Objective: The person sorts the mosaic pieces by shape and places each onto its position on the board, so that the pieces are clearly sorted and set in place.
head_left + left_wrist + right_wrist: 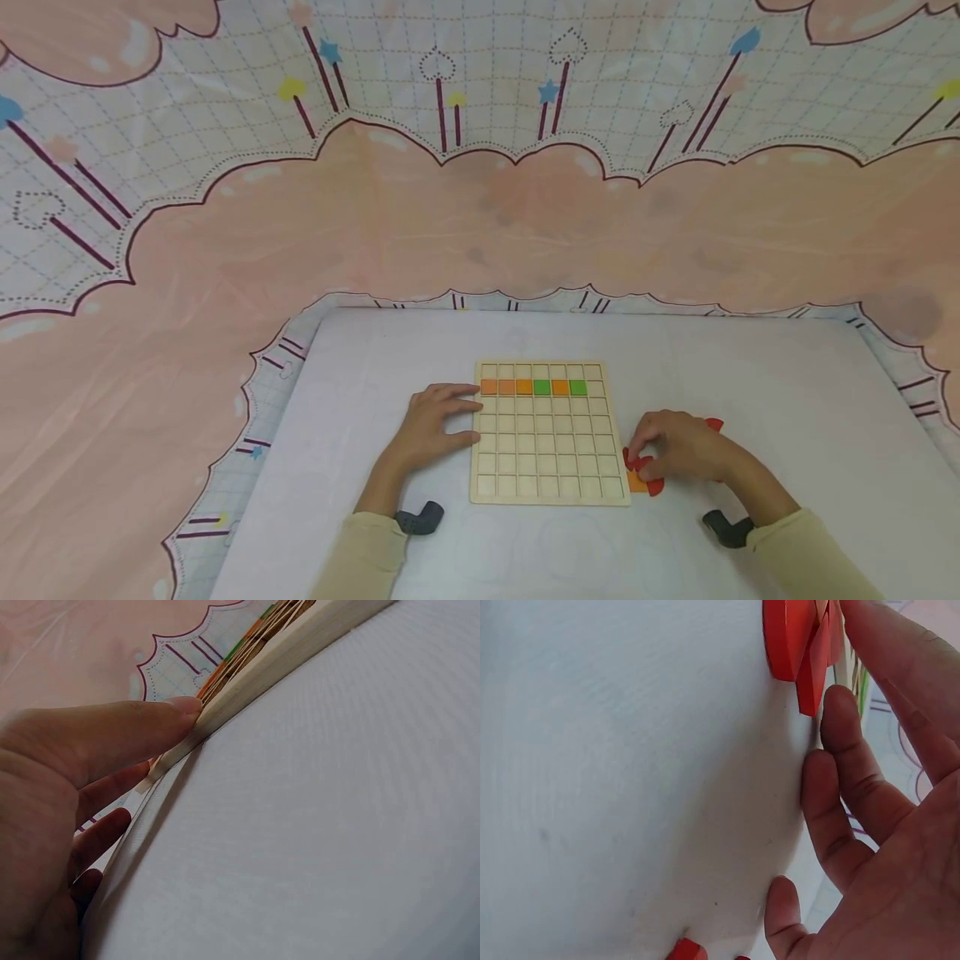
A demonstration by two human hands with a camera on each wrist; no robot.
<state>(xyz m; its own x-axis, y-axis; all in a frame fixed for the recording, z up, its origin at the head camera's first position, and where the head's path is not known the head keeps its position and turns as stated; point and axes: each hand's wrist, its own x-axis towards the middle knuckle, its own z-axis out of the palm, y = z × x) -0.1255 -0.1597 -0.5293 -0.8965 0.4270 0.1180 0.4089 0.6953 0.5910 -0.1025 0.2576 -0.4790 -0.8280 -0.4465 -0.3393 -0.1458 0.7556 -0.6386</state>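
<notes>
The square wooden grid board (550, 433) lies flat at lower centre, its row of orange and green tiles (532, 387) running left to right. The left hand (437, 423) rests open-fingered against its left edge. The right hand (678, 446), fingers curled, seems to pinch smooth red pieces (643, 467) just right of the board.

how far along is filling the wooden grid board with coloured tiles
Early. Six tiles fill the second row of the pale wooden grid board: four orange square tiles and two green square tiles. The left hand rests on the board's edge; the right hand sits on loose red pieces. Every other cell is bare.

Head overlooks grid board (550, 433); wrists view close.
</notes>
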